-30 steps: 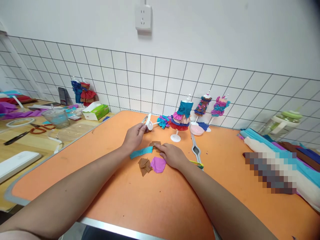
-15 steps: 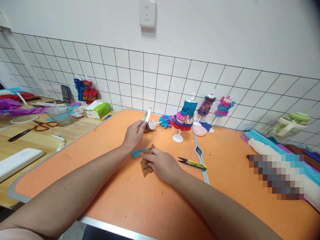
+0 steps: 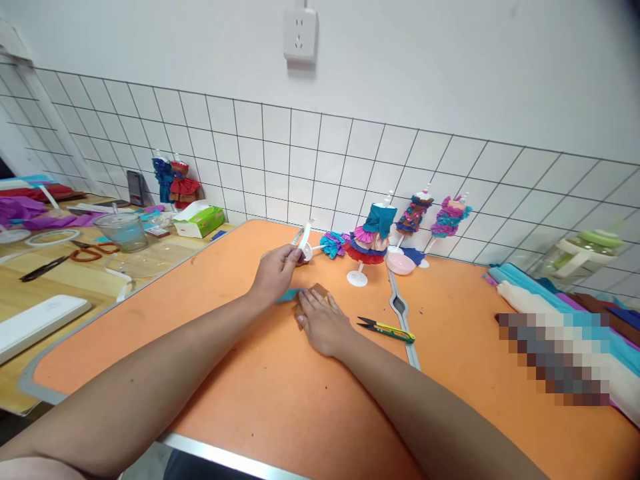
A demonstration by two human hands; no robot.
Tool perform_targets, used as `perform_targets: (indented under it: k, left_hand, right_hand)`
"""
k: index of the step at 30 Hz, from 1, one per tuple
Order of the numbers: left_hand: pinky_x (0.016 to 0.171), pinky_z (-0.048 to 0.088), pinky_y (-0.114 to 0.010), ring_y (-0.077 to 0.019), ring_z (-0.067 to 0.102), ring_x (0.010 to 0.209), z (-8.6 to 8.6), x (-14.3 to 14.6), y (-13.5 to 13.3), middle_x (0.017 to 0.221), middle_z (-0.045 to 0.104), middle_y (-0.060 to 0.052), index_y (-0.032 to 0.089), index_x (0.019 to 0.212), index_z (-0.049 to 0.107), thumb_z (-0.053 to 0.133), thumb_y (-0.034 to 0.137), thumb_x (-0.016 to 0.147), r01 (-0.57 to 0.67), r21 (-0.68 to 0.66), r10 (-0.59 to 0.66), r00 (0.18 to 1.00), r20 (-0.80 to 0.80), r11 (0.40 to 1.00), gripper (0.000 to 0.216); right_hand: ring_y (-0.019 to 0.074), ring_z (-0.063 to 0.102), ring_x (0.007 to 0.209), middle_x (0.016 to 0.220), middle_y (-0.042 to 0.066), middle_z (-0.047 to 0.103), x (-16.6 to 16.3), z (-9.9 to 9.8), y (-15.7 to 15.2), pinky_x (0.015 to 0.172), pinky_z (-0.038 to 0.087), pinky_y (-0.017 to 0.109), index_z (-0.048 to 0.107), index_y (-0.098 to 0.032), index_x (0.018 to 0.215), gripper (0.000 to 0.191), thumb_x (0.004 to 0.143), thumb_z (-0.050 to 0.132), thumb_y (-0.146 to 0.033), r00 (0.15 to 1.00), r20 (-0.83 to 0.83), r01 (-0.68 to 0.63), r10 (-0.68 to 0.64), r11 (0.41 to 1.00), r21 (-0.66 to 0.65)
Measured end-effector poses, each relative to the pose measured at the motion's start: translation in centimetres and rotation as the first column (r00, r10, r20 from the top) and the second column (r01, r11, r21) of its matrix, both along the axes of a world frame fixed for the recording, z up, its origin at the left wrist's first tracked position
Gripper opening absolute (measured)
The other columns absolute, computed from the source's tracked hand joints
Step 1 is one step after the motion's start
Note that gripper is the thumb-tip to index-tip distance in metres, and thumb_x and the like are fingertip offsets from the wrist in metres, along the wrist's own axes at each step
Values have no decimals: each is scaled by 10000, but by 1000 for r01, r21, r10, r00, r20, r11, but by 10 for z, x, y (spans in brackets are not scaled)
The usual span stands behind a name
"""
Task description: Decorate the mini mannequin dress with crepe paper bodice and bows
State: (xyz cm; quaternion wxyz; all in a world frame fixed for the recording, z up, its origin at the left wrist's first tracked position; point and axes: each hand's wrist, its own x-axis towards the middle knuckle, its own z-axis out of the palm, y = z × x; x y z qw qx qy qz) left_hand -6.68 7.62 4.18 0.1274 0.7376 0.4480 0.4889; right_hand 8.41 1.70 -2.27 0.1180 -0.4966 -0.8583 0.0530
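Since half a second ago, the right hand [image 3: 324, 324] has flattened out over the brown paper pieces [image 3: 321, 288] on the orange desk [image 3: 250, 393]. From the left, the left hand [image 3: 274, 272] pinches a white strip [image 3: 307, 235] between thumb and fingers, a blue strip [image 3: 287, 295] lies just below it, then come the brown pieces, partly hidden beneath the right hand's spread, ungripping fingers, with thread snips [image 3: 385, 329] beside. These pieces look light, soft and easily creased or torn, best pinched gently by an exposed edge.
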Motion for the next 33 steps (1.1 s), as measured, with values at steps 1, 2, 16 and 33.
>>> perform_targets:
  k: [1,2,16,33]
  left_hand:
    - [743,476,-239,-163,642,794,0,0,0,826,703,-19,172,819,645,393,393,948,6,4,-6,1000,-7,1000,358]
    - [749,476,-245,-167,644,800,0,1,-1,827,704,-21,174,815,643,391,390,948,13,7,-12,1000,-19,1000,357]
    - [757,488,-276,-186,645,843,2,5,-13,843,689,-28,186,886,611,371,408,954,132,-80,-129,991,41,988,334]
    - [971,431,-357,-200,647,1080,-39,58,-84,1125,714,-60,267,1328,391,489,256,913,626,-593,-752,657,52,506,426]
  right_hand:
    - [223,259,1414,1531,101,321,1,-1,10,1144,181,486,272,-140,1482,524,993,272,-327,1000,0,28,-28,999,25]
    - [226,270,1408,1528,100,327,3,0,19,1141,181,487,280,-147,1479,513,988,292,-296,999,-1,50,-50,998,50]
    - [217,551,964,1009,69,661,53,44,2,850,414,347,636,-207,1077,272,908,429,-158,909,-375,292,-180,919,265]
    - [187,633,841,968,53,699,108,28,-56,570,515,253,706,-256,988,191,833,609,-313,602,-770,348,-212,937,14]
